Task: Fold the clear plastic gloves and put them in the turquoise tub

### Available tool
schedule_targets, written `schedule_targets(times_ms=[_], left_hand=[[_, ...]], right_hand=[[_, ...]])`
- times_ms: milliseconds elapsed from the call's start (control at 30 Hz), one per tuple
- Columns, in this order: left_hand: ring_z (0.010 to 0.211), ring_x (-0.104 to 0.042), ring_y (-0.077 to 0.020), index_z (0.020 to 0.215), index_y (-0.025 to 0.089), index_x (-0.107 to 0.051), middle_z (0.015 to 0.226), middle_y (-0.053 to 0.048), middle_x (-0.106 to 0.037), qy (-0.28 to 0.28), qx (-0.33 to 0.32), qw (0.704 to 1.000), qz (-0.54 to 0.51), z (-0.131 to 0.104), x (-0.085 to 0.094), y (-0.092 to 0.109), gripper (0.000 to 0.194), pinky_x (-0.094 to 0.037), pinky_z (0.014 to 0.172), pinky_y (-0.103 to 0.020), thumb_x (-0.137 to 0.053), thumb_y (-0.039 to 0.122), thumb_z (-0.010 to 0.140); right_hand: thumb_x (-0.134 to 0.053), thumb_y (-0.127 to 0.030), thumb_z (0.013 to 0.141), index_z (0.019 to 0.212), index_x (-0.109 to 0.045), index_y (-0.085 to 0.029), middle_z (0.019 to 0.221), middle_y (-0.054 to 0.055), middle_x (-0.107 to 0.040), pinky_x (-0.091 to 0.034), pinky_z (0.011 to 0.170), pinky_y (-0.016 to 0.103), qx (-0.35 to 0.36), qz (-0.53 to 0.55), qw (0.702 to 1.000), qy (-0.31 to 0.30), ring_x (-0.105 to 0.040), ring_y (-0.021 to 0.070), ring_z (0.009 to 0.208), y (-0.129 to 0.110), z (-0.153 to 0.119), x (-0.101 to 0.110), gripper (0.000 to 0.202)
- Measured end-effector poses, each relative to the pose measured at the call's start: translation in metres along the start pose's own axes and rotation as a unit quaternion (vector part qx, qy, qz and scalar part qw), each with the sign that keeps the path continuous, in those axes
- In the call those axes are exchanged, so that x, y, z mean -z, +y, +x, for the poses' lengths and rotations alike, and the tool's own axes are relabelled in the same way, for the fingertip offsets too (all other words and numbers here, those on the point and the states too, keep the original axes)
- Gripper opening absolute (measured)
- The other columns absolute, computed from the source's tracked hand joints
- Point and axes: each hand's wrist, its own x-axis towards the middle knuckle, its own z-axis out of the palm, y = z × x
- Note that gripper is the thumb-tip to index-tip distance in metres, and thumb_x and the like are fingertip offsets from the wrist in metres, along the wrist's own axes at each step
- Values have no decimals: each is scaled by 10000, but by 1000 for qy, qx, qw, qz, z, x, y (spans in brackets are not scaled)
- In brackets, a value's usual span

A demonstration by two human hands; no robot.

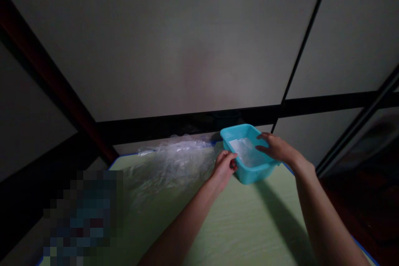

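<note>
A turquoise plastic basin (pixel 257 174) stands at the far right of the green tabletop. My left hand (pixel 225 168) is at its left side, fingers curled and the fingertips pinched at the rim. Over the right rim reaches my right hand (pixel 274 147), its thumb and fingers apart above the inside of the basin. Within the basin lie white, partly see-through pieces (pixel 246 149), perhaps plastic packets or paper; their exact kind is unclear. Part of the right rim is hidden behind my right hand.
Crumpled clear plastic film (pixel 181 156) lies left of the basin along the table's back edge. A pixelated patch covers something at the front left. The green table (pixel 237 224) has a blue edge and stands against pale cabinet panels (pixel 187 50) with dark trim.
</note>
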Motion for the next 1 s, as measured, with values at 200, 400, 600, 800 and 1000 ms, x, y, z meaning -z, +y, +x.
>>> schedule_targets(times_ms=[200,400,600,800,1000], left_hand=[[777,-585,-155,1030,134,-537,968,-52,-577,-10,-12,999,41,-40,41,-6,228,-494,666,-326,-506,297,874],[510,-462,-85,644,152,-521,552,31,-519,-32,-38,993,103,-95,96,-4,180,-363,511,-200,-588,301,719],[511,-448,-104,633,161,-522,553,19,-518,-58,-41,985,155,-130,126,1,158,-352,504,-216,-589,302,653],[517,-427,-104,624,168,-488,543,30,-477,-76,-55,981,170,-144,137,0,146,-339,525,-221,-559,291,656],[548,-423,-105,637,160,-488,558,34,-463,-75,-70,980,169,-149,136,3,78,-319,543,-218,-523,225,663]], right_hand=[[-496,-282,809,1098,-552,-102,1138,156,-567,-474,796,355,15,1,1000,22,-588,272,958,2,-2,1,346],[-462,-327,813,1081,-551,-129,1127,143,-564,-484,731,407,29,-9,996,84,-594,299,902,-15,-6,21,345],[-418,-314,853,991,-574,-161,1094,118,-580,-479,742,416,136,1,975,174,-590,284,911,-83,-21,27,259],[-427,-173,854,978,-593,-164,1180,101,-530,-450,840,348,321,59,945,22,-537,224,1025,-164,-35,-25,207],[-526,-195,808,1063,-561,-134,1261,130,-469,-396,894,398,356,9,934,-2,-449,261,1121,-219,-19,-75,264]])
